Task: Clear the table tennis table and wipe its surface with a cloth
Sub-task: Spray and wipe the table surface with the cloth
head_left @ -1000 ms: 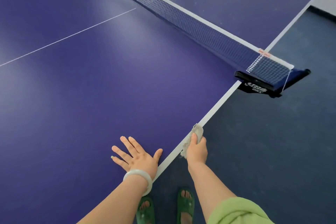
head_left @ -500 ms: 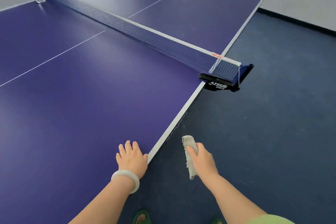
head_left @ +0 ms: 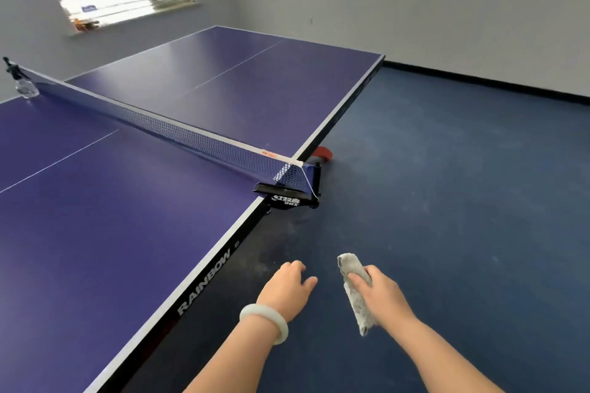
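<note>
We saw the right hand (head_left: 383,293) with its fingers curled round a grey cloth (head_left: 358,309), held over the floor, just beside the counter (head_left: 127,217). The left hand (head_left: 285,287) hung relaxed, holding nothing, off the counter's edge.

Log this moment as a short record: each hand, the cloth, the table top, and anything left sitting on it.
left hand: empty, fingers loosely curled, off the table beside its near edge; white bracelet on the wrist
right hand: holds the cloth, over the floor
cloth: grey, bunched, hanging down, not touching the table
table: blue top, net up
left on table: clear spray bottle by the far net post
under table: red object, partly hidden
</note>
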`<state>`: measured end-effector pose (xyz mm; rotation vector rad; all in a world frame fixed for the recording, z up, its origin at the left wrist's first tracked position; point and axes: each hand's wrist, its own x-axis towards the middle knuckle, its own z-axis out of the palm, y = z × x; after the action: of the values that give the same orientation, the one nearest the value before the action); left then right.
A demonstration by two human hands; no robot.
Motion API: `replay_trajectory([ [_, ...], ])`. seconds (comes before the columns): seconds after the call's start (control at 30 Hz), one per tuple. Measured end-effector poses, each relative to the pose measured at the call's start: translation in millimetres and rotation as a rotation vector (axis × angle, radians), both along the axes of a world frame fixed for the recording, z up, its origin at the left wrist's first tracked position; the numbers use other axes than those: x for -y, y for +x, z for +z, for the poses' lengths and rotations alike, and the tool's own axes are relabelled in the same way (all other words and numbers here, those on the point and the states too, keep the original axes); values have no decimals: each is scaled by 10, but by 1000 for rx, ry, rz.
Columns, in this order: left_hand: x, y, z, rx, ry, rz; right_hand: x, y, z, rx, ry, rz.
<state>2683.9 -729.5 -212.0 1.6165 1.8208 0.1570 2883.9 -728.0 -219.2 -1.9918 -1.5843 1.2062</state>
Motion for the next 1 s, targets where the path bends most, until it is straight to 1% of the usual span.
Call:
replay_trajectory([
  [0.17,-323,649,42,-5,-34,-11,-336,694,34,61,-12,47],
  [0.3,-761,1095,9,2,-64,-26,-741,1049,7,122,-27,85],
  [0.4,-1241,1376,-38,2,-68,-63,-1206,1268,13,185,-22,123],
  [0.5,-1899,1544,-57,12,-41,-68,-1843,1444,86,225,-12,161],
  [0.63,-2800,1641,12,7,-15,-50,-2717,1659,232,241,-20,175],
  [0.77,-3525,1577,68,4,5,2,-3536,1760,333,258,-2,191],
  [0.87,-3871,1414,85,-22,-7,62,-4070,1698,340,251,-11,224],
  [1.0,-4230,1148,47,-61,-25,186,-4780,1503,262,268,-26,346],
])
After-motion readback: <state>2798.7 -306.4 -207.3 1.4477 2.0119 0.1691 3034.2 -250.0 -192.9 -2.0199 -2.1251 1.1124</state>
